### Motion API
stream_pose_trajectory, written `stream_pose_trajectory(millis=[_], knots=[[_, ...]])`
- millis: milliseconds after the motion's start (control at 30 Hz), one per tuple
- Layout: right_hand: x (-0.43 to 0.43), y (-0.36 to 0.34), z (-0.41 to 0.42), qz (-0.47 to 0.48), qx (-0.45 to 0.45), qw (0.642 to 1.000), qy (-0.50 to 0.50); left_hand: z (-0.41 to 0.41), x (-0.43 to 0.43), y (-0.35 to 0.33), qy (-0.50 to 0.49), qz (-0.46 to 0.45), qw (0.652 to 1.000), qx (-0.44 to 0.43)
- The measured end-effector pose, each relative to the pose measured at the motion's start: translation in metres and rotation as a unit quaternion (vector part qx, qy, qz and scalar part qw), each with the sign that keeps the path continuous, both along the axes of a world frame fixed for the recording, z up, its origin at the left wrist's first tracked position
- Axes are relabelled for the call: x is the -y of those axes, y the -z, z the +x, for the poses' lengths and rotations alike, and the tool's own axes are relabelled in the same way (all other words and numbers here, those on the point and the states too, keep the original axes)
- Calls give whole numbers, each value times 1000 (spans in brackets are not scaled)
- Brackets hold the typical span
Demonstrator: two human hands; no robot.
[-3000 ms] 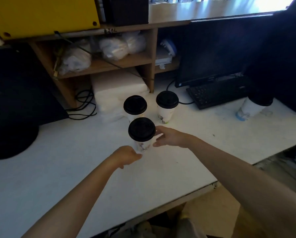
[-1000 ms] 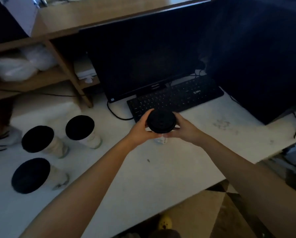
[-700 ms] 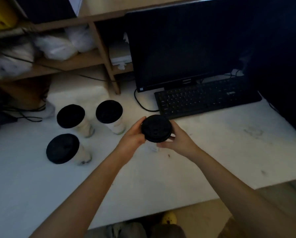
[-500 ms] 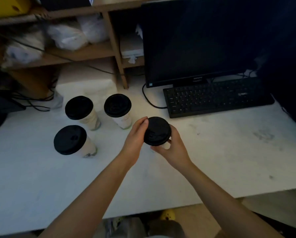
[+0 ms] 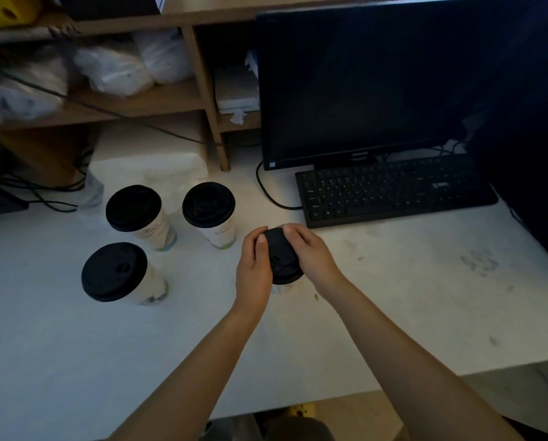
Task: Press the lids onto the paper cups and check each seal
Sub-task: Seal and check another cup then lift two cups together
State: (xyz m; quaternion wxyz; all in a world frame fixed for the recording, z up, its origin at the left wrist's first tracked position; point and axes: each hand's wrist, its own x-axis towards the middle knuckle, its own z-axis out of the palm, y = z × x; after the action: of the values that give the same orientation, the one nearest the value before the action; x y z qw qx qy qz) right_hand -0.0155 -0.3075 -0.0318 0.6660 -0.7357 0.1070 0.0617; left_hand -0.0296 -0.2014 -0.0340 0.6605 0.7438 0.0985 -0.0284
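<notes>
We count four paper cups on the desk [image 5: 393,297], and three of them look finished. The near cup [image 5: 151,286] stands at about 9 o'clock from our hands, the far-left cup [image 5: 156,229] at about 10 o'clock, and the far-right cup [image 5: 223,233] at about 11 o'clock, just beside them. Each is upright and capped in black, and the caps sit level as far as the dim light lets us judge. The work now is on the fourth cup [image 5: 283,289], which stands at the middle of the desk with the keyboard [image 5: 393,189] at 1 o'clock. Only a pale sliver of it shows under the black lid [image 5: 280,254]. Our left hand [image 5: 255,265] wraps the lid's 9 o'clock edge with its thumb laid on top. Our right hand [image 5: 310,253] curls over the 1-to-3 o'clock edge, so both grips are clamped on the lid from opposite sides. We judge this to be the pressing or seal check of the last cup. We cannot tell whether the rim has snapped down all the way round, because the hands cover most of it. If it has seated, little is left beyond letting go.
</notes>
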Motion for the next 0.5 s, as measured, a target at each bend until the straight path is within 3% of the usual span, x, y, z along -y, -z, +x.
stream_pose_trajectory(millis=[267,400,500], knots=[[3,3,1,28,5,1000,-12,3,1,6,3,25,999,43],[-6,-2,-7,27,-1,999,46,18,-12,-2,86,34,996,19],[-15,-4,-19,5,-19,996,82,38,-18,-8,139,105,985,2]])
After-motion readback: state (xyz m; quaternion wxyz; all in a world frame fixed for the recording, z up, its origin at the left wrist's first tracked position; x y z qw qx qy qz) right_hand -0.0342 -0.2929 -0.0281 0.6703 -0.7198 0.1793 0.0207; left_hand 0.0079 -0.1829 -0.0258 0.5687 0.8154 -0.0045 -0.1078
